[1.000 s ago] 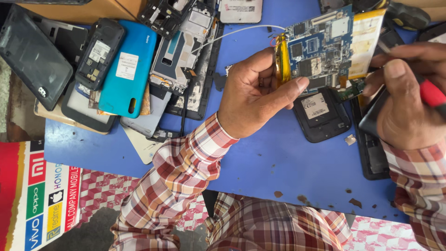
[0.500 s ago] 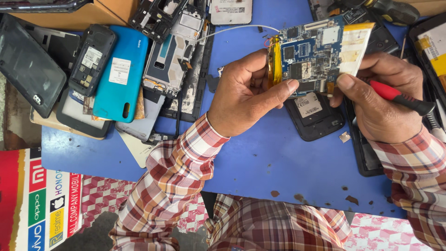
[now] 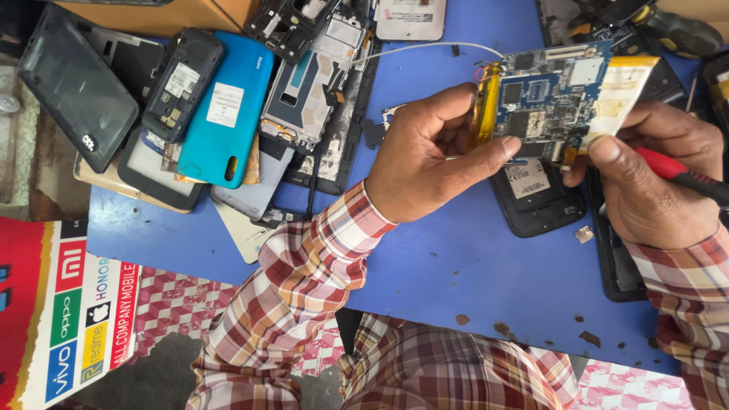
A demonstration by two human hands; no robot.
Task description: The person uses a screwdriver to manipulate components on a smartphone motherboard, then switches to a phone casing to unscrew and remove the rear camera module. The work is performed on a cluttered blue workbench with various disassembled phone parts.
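Head view, item 1: my left hand (image 3: 425, 163) closed in pinch on blue circuit board (image 3: 550, 95), thumb at lower edge, fingers behind yellow-wrapped left end.

Item 2: board held above blue tabletop (image 3: 456, 266), long axis running left-right between my hands; pale ribbon flap at its right end.

Item 3: my right hand (image 3: 653, 186) closed round red-handled screwdriver (image 3: 683, 176), thumb touching board's lower right corner. Tip hidden.

Item 4: black phone back (image 3: 535, 193) below board, under both thumbs.
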